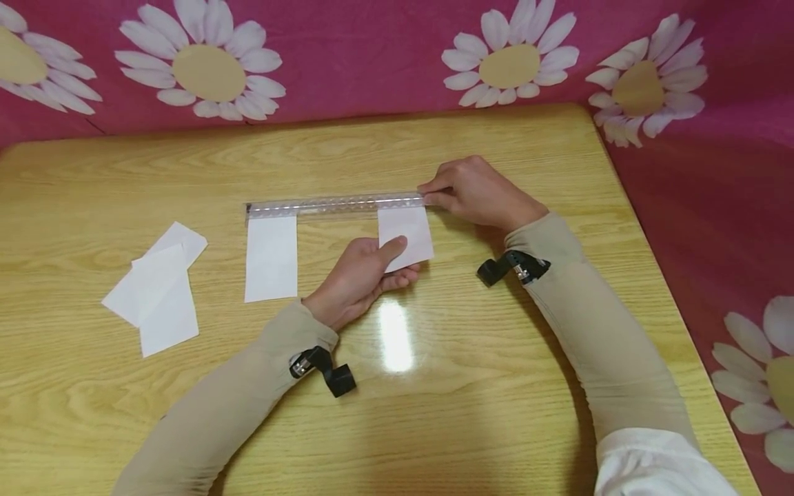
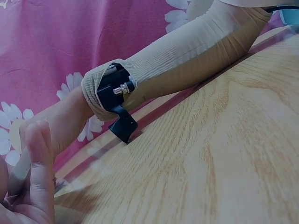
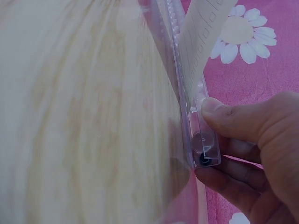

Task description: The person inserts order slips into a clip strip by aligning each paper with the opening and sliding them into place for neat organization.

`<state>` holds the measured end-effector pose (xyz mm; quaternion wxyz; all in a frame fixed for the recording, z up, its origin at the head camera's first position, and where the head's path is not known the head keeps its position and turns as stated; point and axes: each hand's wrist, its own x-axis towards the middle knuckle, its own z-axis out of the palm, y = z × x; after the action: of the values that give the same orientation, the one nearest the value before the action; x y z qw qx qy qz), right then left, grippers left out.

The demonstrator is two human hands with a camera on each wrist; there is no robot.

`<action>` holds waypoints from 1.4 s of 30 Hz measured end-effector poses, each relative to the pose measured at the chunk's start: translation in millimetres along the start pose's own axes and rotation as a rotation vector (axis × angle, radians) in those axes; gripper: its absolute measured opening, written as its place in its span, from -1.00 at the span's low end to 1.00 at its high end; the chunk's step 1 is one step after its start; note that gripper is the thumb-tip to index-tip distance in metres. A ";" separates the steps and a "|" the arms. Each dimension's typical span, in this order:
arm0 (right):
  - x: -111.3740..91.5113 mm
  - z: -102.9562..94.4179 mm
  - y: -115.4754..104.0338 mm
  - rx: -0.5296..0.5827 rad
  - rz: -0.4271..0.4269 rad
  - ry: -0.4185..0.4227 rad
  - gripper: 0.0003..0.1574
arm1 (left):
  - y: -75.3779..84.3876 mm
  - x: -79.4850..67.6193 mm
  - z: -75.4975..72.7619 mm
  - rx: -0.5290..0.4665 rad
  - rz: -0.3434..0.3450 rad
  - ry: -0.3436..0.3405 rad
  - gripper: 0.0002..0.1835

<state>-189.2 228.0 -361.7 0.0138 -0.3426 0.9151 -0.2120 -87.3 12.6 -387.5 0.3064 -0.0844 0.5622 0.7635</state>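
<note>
my left fingers (image 1: 406, 275) are clamped on a white card (image 1: 414, 226) from above and below, and my right fingers (image 1: 438, 183) pinch the right end of a clear plastic strip (image 1: 338, 205). the card's upper edge meets that strip just to the left of my right fingers. i judge the step in hand to be seating this card in the strip; the next move seems to call for a steady right pinch and a gentle, level push with the left, since thin card could bend or go in askew. left of my left fingers, a second card (image 1: 271, 258) lies with its upper edge at the strip, a clear gap between the two. farther left, well apart from my fingers, loose white cards (image 1: 169, 327) overlap. nearer me than my fingers, the surface (image 1: 446, 406) gives open room for drawing back; its far edge, against a flowered pink cloth (image 1: 360, 62), lies beyond the strip, and its right edge runs past my right fingers, not touching them.
</note>
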 end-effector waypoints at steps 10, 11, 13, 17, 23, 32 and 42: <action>-0.4 0.1 -1.0 -0.011 0.009 -0.005 -0.69 | -0.2 -0.6 -4.7 0.006 0.001 -0.008 -0.67; -0.6 0.0 -1.0 -0.011 0.008 -0.003 -0.69 | -0.1 -0.7 -4.9 0.008 0.003 -0.009 -0.66; -0.9 -0.2 -0.8 -0.010 0.007 0.001 -0.69 | 0.2 -1.0 -5.2 0.016 0.006 -0.011 -0.64; -1.3 -0.9 -0.5 -0.010 0.005 0.002 -0.69 | 1.0 -1.6 -5.5 0.021 0.008 -0.011 -0.63; -1.2 -1.2 0.6 -0.007 0.010 0.001 -0.70 | 3.0 -3.8 -5.0 0.020 0.005 -0.004 -0.64; -0.7 -0.9 0.9 -0.003 0.000 -0.005 -0.69 | 3.5 -5.0 -7.7 0.007 -0.002 0.004 -0.66; 0.2 0.1 2.4 0.002 -0.004 0.000 -0.69 | 3.2 -6.6 -12.0 0.022 0.002 0.010 -0.66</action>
<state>-190.8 229.5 -362.7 0.0137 -0.3444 0.9142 -0.2130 -86.4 -1.4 -386.0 0.3036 -0.0845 0.5722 0.7571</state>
